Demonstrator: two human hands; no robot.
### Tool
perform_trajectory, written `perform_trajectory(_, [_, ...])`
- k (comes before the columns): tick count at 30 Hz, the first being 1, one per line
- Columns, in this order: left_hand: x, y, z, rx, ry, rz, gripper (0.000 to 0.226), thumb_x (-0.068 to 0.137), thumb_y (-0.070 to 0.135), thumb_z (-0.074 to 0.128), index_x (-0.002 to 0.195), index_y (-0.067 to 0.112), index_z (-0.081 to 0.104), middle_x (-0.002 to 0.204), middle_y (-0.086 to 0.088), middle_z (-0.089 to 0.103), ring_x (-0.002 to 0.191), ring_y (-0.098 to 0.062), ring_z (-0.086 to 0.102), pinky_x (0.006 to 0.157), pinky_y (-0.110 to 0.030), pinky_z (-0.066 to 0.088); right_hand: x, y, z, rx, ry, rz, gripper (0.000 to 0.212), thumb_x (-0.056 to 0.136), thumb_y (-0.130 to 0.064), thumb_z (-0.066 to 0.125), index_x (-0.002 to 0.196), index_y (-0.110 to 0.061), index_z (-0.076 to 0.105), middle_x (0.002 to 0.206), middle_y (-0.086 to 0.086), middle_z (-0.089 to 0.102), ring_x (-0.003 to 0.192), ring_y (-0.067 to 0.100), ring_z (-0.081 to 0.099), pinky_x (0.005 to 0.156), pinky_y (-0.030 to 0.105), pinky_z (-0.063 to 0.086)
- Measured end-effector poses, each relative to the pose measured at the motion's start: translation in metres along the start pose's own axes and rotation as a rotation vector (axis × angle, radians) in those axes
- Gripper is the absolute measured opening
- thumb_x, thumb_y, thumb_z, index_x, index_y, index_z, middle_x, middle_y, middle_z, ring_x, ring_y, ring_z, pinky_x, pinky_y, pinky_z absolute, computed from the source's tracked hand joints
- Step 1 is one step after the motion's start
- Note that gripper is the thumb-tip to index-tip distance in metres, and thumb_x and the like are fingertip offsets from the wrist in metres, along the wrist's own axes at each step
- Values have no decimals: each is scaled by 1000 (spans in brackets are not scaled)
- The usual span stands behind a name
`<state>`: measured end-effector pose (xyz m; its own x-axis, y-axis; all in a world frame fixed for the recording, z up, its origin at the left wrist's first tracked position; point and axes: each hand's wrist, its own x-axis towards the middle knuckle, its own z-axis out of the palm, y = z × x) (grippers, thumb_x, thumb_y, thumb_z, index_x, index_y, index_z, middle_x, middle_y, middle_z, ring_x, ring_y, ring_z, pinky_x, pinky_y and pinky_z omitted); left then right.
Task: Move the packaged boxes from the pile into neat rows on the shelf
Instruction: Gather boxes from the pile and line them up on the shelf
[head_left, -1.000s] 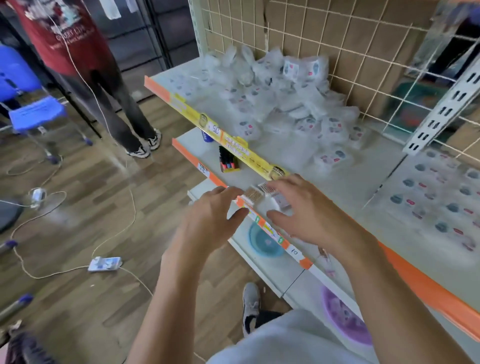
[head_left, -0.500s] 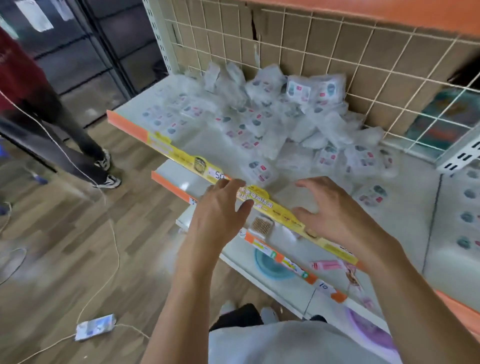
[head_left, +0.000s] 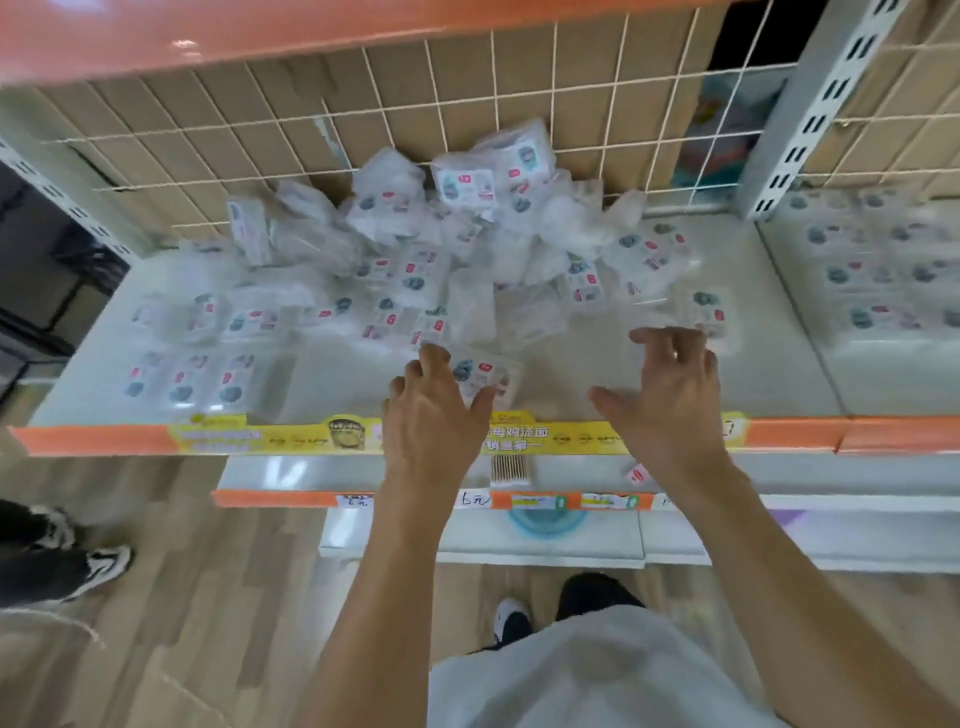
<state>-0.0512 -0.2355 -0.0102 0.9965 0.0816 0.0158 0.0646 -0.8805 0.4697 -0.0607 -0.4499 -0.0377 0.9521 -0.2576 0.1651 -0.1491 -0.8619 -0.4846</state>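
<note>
Hands (head_left: 436, 410) (head_left: 670, 395) spread, holding nothing

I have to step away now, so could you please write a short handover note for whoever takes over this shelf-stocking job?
Left hand: open, fingertips at the loose packet lying at the front of the pile; no grip yet.
Right hand: open, fingers spread above bare shelf, holding nothing.
Pile: heaped at mid-shelf against the wire grid back.
Done: a few rows of packets laid flat at the shelf's left end.
Left: most of the pile still needs moving into rows.
</note>
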Motion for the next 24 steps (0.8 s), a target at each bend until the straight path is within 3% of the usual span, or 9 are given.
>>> perform_trajectory(5, [8,-5,-1,-69,-43,-7,61,83,41,76,125,7,47,116,-14,64,106,-37,59,92,-41,43,-1,-10,-4,33,44,142,64,69,-11,79,128,-10,54,128,19,48,113,42,47,92,47,40])
perform_trajectory(9, [11,-5,-9,-112,-91,-36,70,80,44,78,129,6,46,119,-14,61,113,-33,55,98,-37,39,1,-6,-8,236,79,62,54,75,-9,75,126,-8,56,118,15,57,110,29,53,91,29,36])
perform_trajectory(12, [12,-7,-12,-134,-125,-82,78,76,51,79,132,10,45,120,-13,59,116,-31,51,100,-37,37,0,-14,-16,484,41,157,38,87,-17,66,125,-17,59,109,1,65,97,14,61,80,21,43])
perform_trajectory(15, [13,-10,-13,-134,-144,-104,79,73,57,79,130,13,47,117,-10,58,113,-28,50,98,-36,37,1,-19,-21,656,-24,278,27,99,-21,47,121,-28,59,100,1,68,82,19,66,67,38,56])
perform_trajectory(17, [12,-12,-13,-139,-148,-104,76,74,58,77,128,14,49,112,-7,57,108,-25,48,97,-34,36,1,-22,-22,700,-69,317,26,102,-23,42,121,-32,58,99,5,68,84,21,69,64,49,61])
perform_trajectory(19, [10,-12,-13,-152,-144,-96,72,75,56,77,126,14,49,106,-1,53,101,-19,43,97,-33,35,0,-23,-20,721,-102,302,23,105,-27,42,121,-30,58,104,5,67,88,16,69,67,50,61])
perform_trajectory(21, [10,-12,-12,-171,-143,-96,71,76,55,78,125,14,48,103,3,49,101,-18,42,98,-33,35,0,-22,-19,675,-127,266,22,105,-31,43,118,-30,60,102,0,68,86,15,69,69,48,61])
perform_trajectory(24, [9,-11,-12,-189,-152,-97,71,77,53,78,126,14,45,105,3,50,102,-19,45,95,-30,35,4,-20,-20,633,-177,259,17,101,-33,53,114,-29,63,101,0,70,77,12,72,63,31,61])
